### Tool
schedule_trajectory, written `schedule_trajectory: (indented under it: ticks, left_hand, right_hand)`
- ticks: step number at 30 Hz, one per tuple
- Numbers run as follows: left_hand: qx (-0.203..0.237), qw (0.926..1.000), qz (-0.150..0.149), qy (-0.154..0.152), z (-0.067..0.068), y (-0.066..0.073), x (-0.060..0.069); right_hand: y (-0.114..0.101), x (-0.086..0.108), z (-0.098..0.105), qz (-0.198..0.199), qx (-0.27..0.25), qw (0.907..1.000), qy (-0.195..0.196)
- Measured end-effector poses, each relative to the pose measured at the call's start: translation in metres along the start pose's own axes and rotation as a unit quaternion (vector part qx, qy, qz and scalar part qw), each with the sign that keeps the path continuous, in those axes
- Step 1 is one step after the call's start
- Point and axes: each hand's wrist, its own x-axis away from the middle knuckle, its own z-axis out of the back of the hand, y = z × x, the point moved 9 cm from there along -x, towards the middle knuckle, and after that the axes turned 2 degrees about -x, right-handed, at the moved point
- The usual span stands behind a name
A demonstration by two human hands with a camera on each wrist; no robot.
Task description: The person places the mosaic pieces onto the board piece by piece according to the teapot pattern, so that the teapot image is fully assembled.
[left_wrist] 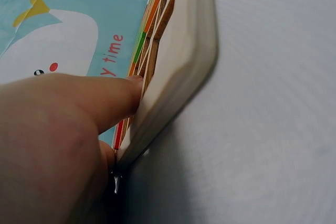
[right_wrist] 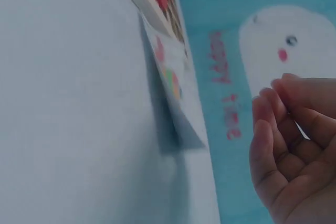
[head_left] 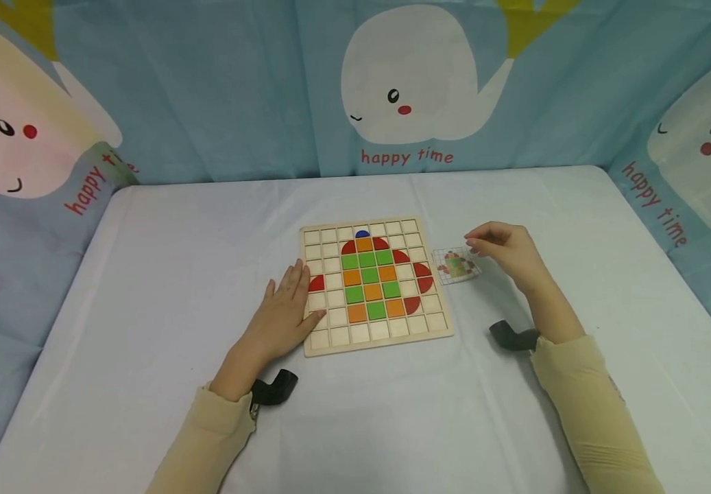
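Note:
A square wooden grid board [head_left: 382, 343] lies on the table, its frame seen close up in the left wrist view. Green and orange squares fill its middle, with red quarter-rounds around them and a blue half-round piece [head_left: 362, 234] at the top. My left hand [head_left: 278, 319] rests on the board's left edge, fingers extended, thumb [left_wrist: 113, 98] on the rim. A lone red piece [head_left: 317, 283] is beside its fingers. To the board's right is a small printed pattern card [head_left: 456, 267], partly raised off the table. Near it, apart, my right hand [head_left: 509, 254] has curled fingers and holds nothing visible.
A white cloth [head_left: 207, 240] covers the table. Behind and beside it hangs a blue curtain [head_left: 238, 89] with whale prints. Black curved devices [head_left: 275, 387] are worn at both wrists.

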Motion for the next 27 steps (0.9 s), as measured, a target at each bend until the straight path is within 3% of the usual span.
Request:
schedule_trajectory:
  ticks: [9,19,27]
  left_hand:
    - [-0.001,1.0,0.0,-0.005,-0.001,0.0,0.0]
    - [0.0,1.0,-0.005,-0.004,0.0,0.001,0.0]
    - [-0.002,1.0,-0.006,-0.005,0.0,0.001,0.0]
  right_hand:
    - [0.031,0.004,0.052,-0.059,-0.011,0.9944,0.087]
    - [0.05,0.01,0.075,-0.078,0.05,0.9899,0.107]
    - [0.062,0.01,0.082,-0.087,0.066,0.9875,0.114]
